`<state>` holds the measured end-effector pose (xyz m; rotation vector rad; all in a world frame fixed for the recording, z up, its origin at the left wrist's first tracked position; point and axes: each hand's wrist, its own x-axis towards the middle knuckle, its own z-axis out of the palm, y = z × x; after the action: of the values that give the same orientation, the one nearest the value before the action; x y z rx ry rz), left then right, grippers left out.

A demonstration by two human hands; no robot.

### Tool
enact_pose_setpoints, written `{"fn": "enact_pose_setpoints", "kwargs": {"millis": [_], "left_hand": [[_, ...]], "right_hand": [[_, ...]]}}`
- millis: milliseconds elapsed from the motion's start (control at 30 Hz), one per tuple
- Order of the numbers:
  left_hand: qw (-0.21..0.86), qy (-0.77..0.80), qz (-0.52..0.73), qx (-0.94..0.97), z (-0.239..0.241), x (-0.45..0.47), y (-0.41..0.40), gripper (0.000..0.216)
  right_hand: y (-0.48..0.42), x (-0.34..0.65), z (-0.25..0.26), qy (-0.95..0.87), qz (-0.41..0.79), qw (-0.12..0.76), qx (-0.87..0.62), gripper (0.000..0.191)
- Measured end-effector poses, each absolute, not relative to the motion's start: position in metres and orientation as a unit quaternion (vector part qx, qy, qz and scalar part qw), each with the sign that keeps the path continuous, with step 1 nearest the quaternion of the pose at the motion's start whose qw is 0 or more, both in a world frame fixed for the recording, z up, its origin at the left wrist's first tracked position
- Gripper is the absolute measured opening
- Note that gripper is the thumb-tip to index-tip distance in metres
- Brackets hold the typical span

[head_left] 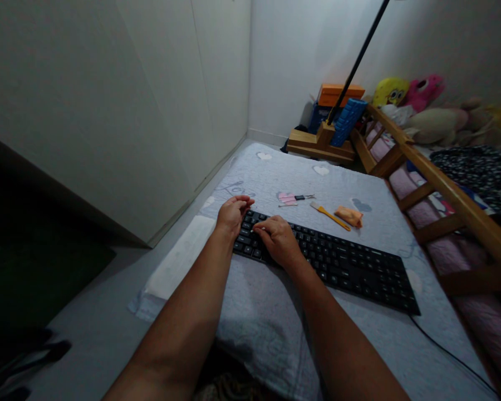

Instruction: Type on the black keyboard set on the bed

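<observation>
A long black keyboard (pixel 350 267) lies slantwise on the cloth-covered table. My right hand (pixel 278 239) is over its left part, with thumb and fingers pinched on a cotton swab (pixel 253 230); only its small white tip shows, close to the keys. Beside the keyboard's left end is my left hand (pixel 234 216), its fingers curled together; whatever they may hold is too small to make out. Beyond the keyboard lie another cotton swab (pixel 288 205), tweezers with a dark middle (pixel 303 197), a yellow-handled brush (pixel 334 216) and a crumpled orange cloth (pixel 349 216).
A folded white cloth or pad (pixel 181 259) lies at the table's left edge. The keyboard's cable (pixel 446 348) runs off to the lower right. A wooden bed rail (pixel 451 195) borders the right side. At the back stands a wooden base (pixel 317 142) with a black pole.
</observation>
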<state>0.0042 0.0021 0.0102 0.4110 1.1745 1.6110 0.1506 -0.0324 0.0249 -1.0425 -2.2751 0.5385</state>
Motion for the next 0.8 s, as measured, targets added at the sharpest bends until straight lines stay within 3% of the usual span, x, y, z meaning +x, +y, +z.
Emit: {"fn": "enact_pose_setpoints", "kwargs": {"millis": [800], "left_hand": [[0.53,0.488,0.674,0.165,0.0085,0.0041,0.003,0.016]], "right_hand": [[-0.0261,0.16,0.0268,-0.833,0.184,0.299,-0.429,0.015]]}}
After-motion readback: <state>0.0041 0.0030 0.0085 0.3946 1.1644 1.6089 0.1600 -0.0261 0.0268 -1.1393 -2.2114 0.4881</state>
